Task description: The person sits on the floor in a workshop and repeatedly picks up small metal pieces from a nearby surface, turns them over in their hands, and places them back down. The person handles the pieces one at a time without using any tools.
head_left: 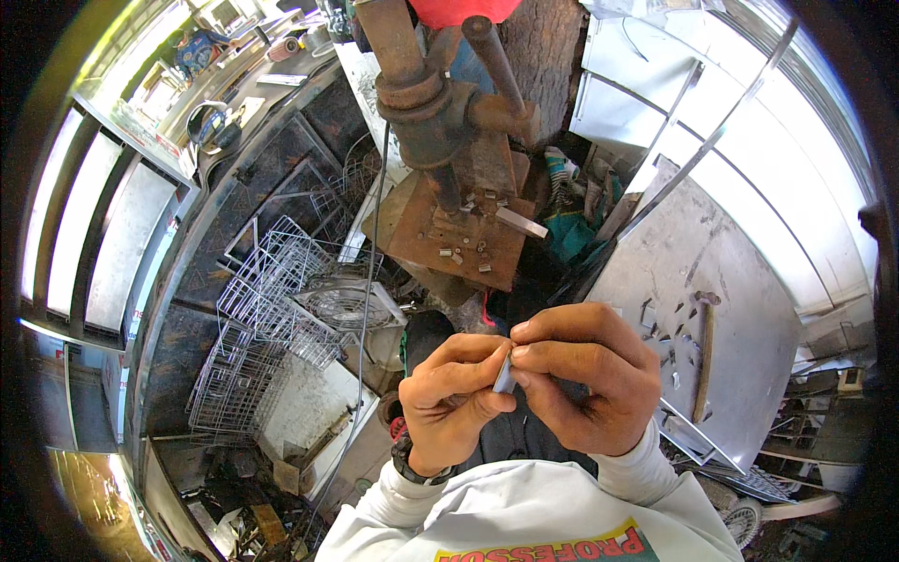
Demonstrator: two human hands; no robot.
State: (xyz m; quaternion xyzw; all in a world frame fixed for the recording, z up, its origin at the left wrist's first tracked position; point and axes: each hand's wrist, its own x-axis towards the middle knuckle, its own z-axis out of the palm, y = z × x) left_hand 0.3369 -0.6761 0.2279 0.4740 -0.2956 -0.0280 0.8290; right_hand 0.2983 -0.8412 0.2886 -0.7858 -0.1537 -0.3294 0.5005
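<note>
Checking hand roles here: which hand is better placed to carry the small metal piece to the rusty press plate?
Probably the right hand: its fingertips pinch the small metal piece from above, while the left hand only steadies it. The press plate lies straight ahead.

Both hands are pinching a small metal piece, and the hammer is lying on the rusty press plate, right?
Not quite. Both hands, left hand and right hand, do pinch the small metal piece, but the head view shows the hammer lying on the grey metal sheet.

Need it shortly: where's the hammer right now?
Head view, person's right: the hammer lies on the grey metal sheet, handle toward the person, beside scattered small metal pieces, beyond the right hand.
</note>
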